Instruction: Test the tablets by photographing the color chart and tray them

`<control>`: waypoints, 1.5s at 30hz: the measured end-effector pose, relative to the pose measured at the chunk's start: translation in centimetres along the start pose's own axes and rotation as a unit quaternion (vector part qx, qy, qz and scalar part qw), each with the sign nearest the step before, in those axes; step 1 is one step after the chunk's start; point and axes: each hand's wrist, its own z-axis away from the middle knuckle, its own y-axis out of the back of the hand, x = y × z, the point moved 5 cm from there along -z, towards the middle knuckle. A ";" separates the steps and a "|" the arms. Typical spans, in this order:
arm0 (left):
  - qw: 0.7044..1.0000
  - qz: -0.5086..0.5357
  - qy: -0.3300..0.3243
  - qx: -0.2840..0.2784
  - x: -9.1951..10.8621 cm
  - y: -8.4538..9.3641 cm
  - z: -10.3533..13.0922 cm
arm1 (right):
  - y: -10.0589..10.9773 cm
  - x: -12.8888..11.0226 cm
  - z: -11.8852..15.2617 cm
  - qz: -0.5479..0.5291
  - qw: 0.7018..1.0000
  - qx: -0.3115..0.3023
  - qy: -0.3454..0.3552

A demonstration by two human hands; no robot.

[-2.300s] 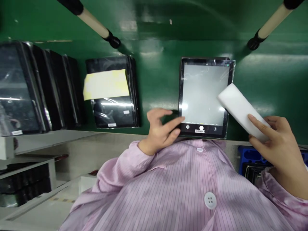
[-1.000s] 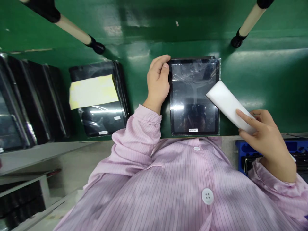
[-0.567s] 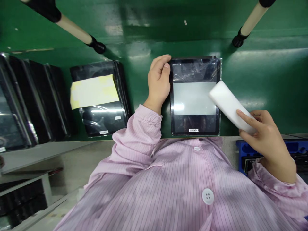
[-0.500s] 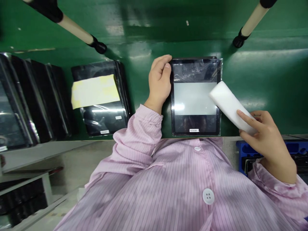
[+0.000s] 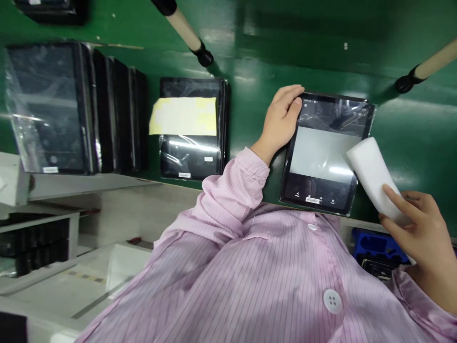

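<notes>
A black tablet in clear film lies on the green table, its screen lit with a pale band across the middle and small icons near the bottom. My left hand grips its upper left edge, thumb on the front corner. In my right hand is a white block, pinched at its lower end; the block's upper end is at the screen's right edge. Left of my left hand, a stack of wrapped tablets carries a yellow-edged paper.
Several wrapped tablets lean in a row at the left, with more black items at the top left. Two pale posts with black feet stand on the green table. Below the right edge is a blue tray.
The view has shifted left, so things appear further right. Icons now show at the bottom of the tablet's screen. Both hands keep their holds.
</notes>
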 end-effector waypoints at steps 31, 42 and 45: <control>1.000 0.015 0.007 -0.017 1.6 1.2 1.1 | 1.3 2.3 -3.3 0.145 0.969 0.179 -0.086; 1.000 -0.009 -0.027 0.007 0.8 1.6 0.9 | -2.0 1.8 -5.1 0.124 0.968 0.067 -0.207; 1.000 -0.009 -0.010 0.014 0.4 1.4 0.8 | -1.9 2.1 -5.0 0.120 0.971 0.077 -0.194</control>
